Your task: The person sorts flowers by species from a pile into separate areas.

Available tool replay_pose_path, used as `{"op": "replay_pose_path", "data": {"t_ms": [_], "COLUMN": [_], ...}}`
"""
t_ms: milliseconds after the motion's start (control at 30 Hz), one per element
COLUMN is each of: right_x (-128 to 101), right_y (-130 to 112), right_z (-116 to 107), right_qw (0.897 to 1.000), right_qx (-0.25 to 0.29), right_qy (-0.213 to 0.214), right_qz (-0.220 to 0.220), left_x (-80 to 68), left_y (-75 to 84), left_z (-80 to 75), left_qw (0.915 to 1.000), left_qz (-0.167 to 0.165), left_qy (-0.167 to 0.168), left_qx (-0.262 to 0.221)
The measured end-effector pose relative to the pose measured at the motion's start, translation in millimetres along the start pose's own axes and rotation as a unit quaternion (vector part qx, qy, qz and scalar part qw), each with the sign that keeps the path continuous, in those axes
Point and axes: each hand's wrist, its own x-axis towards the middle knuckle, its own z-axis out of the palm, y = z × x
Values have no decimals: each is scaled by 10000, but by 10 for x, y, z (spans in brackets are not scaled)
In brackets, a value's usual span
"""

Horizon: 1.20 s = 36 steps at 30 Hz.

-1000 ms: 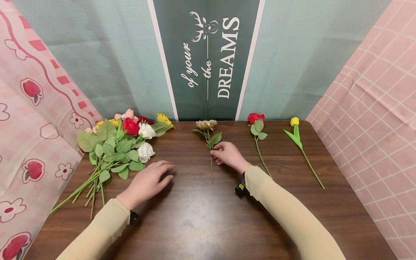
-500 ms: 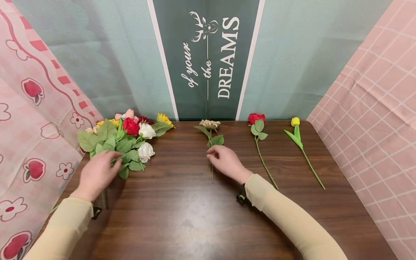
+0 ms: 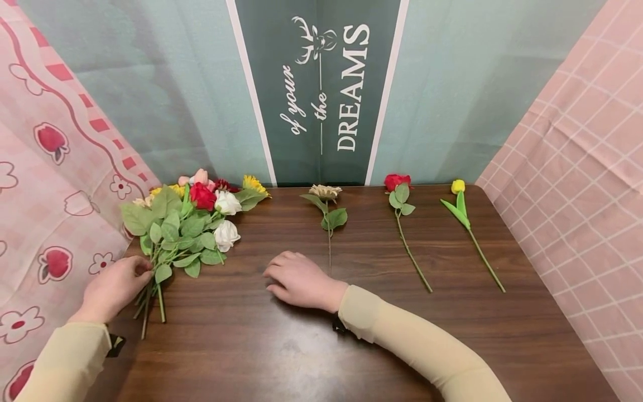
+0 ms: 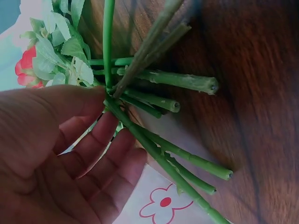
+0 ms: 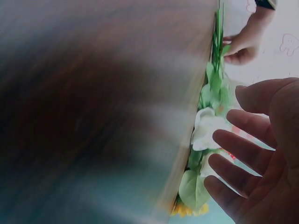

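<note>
Against a teal backdrop, the dark wooden counter carried a bouquet at its far left corner, where the left hand closed its grip on the stems, while the right hand lay flat and released mid-counter beside a beige flower.

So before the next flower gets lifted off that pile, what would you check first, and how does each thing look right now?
1. Left hand at the stems of the flower bunch: ok, thumb and fingers touch the stem cluster.
2. One single stem singled out: cannot tell; several stems cross at the fingers.
3. Right hand free: ok, open and holding nothing.
4. Beige flower, red rose and yellow tulip laid apart in a row: ok.
5. Bare table left of the beige flower: ok, apart from the right hand there.
</note>
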Motion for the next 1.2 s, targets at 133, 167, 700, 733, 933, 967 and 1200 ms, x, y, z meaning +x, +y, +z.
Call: {"op": "replay_pose_path", "data": {"t_ms": [133,167,700,733,933,967,1200], "right_x": [8,0,-143,-148,-174,-181,-263], "right_y": [-30,-26,128,131,166,175,313], "right_z": [13,8,18,19,29,24,-111], "right_qw": [10000,10000,9989,9989,9984,9983,9972], "right_qx": [26,49,276,282,331,334,370], "right_qy": [-1,1,141,156,118,91,159], "right_qz": [-18,2,341,348,437,461,627], "left_x": [7,7,-4,0,29,36,138], "left_y": [13,18,87,96,169,192,631], "left_z": [6,4,-112,-123,-172,-180,-176], "left_qw": [9999,9999,9986,9985,9991,9991,9964], "left_qz": [3,0,-8,-20,86,106,444], "left_qy": [77,76,-266,-233,126,171,243], "left_qx": [74,91,-465,-500,-387,-368,-683]}}
